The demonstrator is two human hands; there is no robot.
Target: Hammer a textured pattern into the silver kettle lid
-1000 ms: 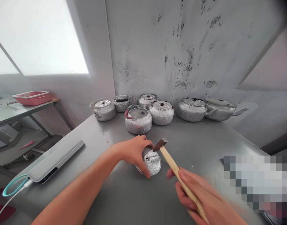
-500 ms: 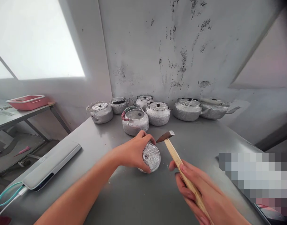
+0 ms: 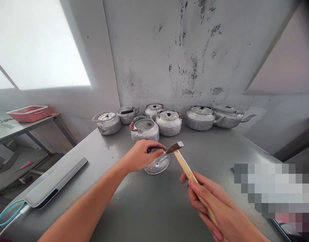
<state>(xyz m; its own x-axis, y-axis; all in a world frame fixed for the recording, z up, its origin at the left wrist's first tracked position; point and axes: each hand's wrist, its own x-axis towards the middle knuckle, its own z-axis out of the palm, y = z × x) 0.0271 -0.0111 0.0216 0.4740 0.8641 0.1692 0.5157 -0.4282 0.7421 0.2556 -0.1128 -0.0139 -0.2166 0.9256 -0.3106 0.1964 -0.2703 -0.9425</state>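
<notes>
A crumpled-textured silver kettle lid [image 3: 158, 165], with a small fitting at its middle, is at or just above the grey table. My left hand [image 3: 143, 155] has its fingers and thumb over the lid's far left edge and holds it; part of the lid is hidden beneath them. In my right hand [image 3: 212, 205] is a hammer [image 3: 186, 164] with a pale wooden handle and a dark metal head. The pointed end of its head comes close to the lid's far right edge and my left fingertips; I cannot tell whether it touches.
Just behind the lid stands a lidless silver kettle [image 3: 145, 131] with a red and green wrapped handle. Several more kettles [image 3: 201, 119] line the wall. A power bank [image 3: 55, 181] with a cable lies at left. A pink basket [image 3: 29, 114] sits on a side table.
The lid has tipped from facing me to lying flatter, and shifted slightly left and away. My left hand turned over its top. The hammer moved slightly left.
</notes>
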